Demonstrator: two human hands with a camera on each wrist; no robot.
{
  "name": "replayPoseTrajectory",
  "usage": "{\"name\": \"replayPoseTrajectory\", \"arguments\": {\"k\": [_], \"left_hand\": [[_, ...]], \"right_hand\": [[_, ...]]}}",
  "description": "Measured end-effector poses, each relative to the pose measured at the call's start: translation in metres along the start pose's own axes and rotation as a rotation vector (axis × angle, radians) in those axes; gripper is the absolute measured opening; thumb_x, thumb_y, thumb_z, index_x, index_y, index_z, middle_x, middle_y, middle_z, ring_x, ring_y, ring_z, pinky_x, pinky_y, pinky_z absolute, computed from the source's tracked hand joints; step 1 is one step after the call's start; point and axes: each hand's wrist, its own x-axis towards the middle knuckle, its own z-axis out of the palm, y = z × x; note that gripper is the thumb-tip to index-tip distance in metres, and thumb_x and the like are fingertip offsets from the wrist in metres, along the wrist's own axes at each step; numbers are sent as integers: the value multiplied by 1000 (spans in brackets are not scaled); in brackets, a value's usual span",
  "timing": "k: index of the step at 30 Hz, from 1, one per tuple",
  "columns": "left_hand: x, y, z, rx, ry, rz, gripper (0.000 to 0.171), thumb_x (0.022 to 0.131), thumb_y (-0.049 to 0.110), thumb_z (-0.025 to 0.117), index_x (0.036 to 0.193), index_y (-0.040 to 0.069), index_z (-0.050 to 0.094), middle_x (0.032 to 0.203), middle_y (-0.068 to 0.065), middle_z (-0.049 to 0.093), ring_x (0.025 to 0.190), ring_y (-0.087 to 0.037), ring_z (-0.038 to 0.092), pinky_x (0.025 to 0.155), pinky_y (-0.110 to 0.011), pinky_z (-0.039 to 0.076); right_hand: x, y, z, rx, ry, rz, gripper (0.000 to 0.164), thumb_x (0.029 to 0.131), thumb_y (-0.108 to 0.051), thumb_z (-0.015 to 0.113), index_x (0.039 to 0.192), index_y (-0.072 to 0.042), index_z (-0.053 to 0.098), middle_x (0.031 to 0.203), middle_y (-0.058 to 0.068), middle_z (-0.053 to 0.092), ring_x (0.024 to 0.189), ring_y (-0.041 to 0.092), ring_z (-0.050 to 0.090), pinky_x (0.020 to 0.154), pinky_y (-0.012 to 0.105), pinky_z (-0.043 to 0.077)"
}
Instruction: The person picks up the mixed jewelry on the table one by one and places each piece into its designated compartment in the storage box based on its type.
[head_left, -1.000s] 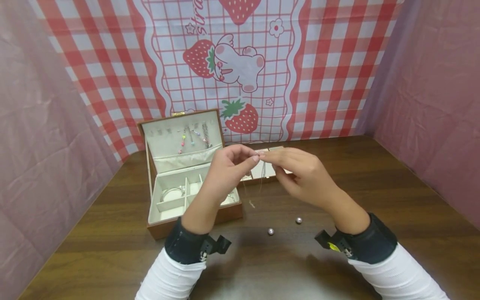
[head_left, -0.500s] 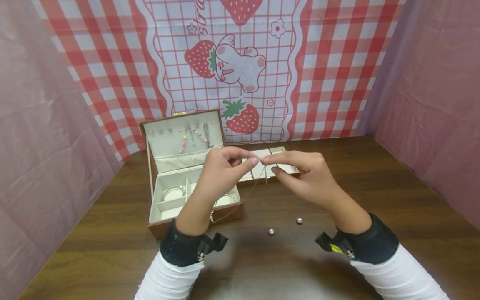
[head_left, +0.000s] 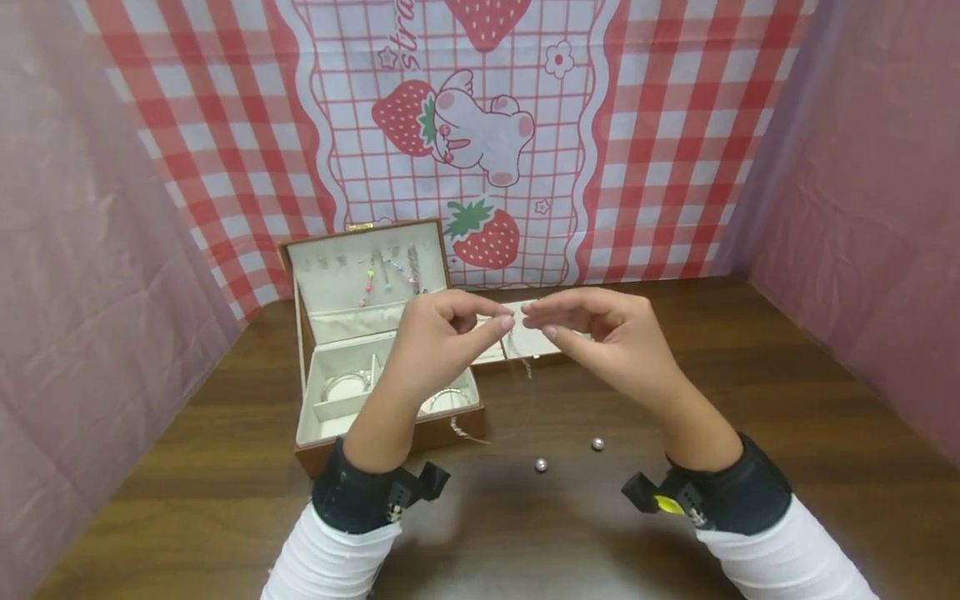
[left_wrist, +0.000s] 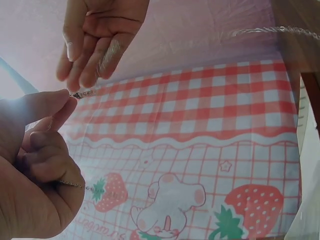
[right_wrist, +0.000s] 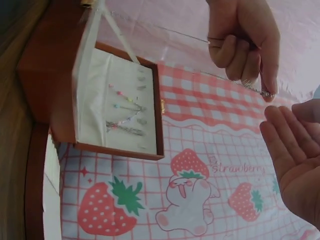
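On the table point(head_left: 787, 375), two pearly beads point(head_left: 542, 465) are seen. Beyond them, a thin silver chain point(left_wrist: 83, 93) is pinched by the left hand point(head_left: 438, 342), and the right hand point(head_left: 622, 337) is held just beside, fingers loosely extended. Farther back, a jewelry box point(head_left: 330, 293) is propped open.

A fine silver-coloured chain point(right_wrist: 260, 91) hangs in the air from the left hand point(head_left: 431, 350), pinched near 1 end between thumb and index finger, with a short bit of links poking past the fingertips toward the right hand point(head_left: 615, 337), near but apart. In the wrist views, another run of it passes through the curled lower fingers. Its slack loops down, thin and partly blurred, to a thicker, pale, knobbly stretch.
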Motion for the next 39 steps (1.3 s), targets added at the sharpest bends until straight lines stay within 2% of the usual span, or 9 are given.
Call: {"name": "replayPoseTrajectory", "arguments": {"k": [3, 7, 10, 14, 18, 21, 28, 32, 39], "left_hand": [[1, 0, -8, 6, 4, -16, 10, 86, 13, 75, 92, 6, 78, 59, -4, 46, 54, -19, 38, 47, -26, 28], [4, 3, -20, 10, 3, -59, 10, 88, 14, 73, 93, 6, 77, 66, -3, 59, 57, -20, 46, 48, -25, 36], [9, 6, -31, 25, 26, -66, 11, 88, 15, 73, 92, 5, 76, 68, -4, 63, 59, -20, 48, 49, -25, 38], [18, 11, -44, 36, 64, -85, 13, 88, 17, 74, 91, 5, 75, 64, -7, 57, 57, -17, 44, 48, -23, 35], [31, 9, -55, 17, 102, -89, 15, 89, 19, 73, 92, 4, 74, 63, -7, 55, 55, -14, 42, 48, -22, 35], [41, 6, -63, -4, 125, -93, 19, 89, 19, 72, 92, 1, 73, 66, -6, 57, 56, -12, 44, 49, -21, 38], [61, -5, -88, 14, 178, -153, 23, 88, 21, 73, 93, -1, 71, 71, -2, 60, 61, -11, 46, 52, -22, 40], [72, -19, -97, -4, 203, -196, 21, 87, 21, 75, 92, 0, 71, 70, 0, 60, 64, -11, 47, 54, -21, 41], [80, -42, -104, 14, 223, -278, 22, 87, 21, 75, 92, 0, 71, 69, 2, 58, 64, -9, 46, 53, -21, 40]], "right_hand": [[5, 3, 2, -14, 32, 128, 21, 87, 7, 67, 108, 5, 69, 105, 17, 70, 96, 23, 69, 83, 31, 56], [11, 16, 6, 10, 2, 308, 19, 89, -1, 68, 108, 3, 68, 107, 21, 69, 95, 22, 69, 81, 32, 57], [14, 30, 12, -20, -68, 444, 21, 89, -8, 71, 108, 0, 69, 107, 17, 70, 94, 21, 68, 77, 33, 57], [15, 53, 22, -97, -205, 595, 28, 89, -18, 72, 112, -3, 69, 109, 9, 70, 95, 21, 66, 79, 34, 56], [16, 73, 33, -84, -309, 711, 33, 89, -18, 70, 115, 2, 66, 110, 13, 68, 98, 28, 67, 83, 35, 55], [19, 85, 44, -75, -355, 775, 35, 90, -15, 68, 117, 7, 64, 113, 17, 67, 97, 32, 68, 82, 33, 56], [33, 109, 63, -236, -498, 841, 40, 91, -18, 69, 121, 7, 62, 119, 18, 65, 86, 24, 70, 77, 31, 57], [43, 118, 70, -269, -532, 910, 42, 91, -17, 69, 124, 9, 60, 121, 21, 63, 83, 23, 70, 74, 30, 58], [54, 128, 83, -386, -526, 964, 28, 85, -11, 73, 108, 6, 71, 97, 16, 72, 64, 14, 69, 64, 23, 56]]}}
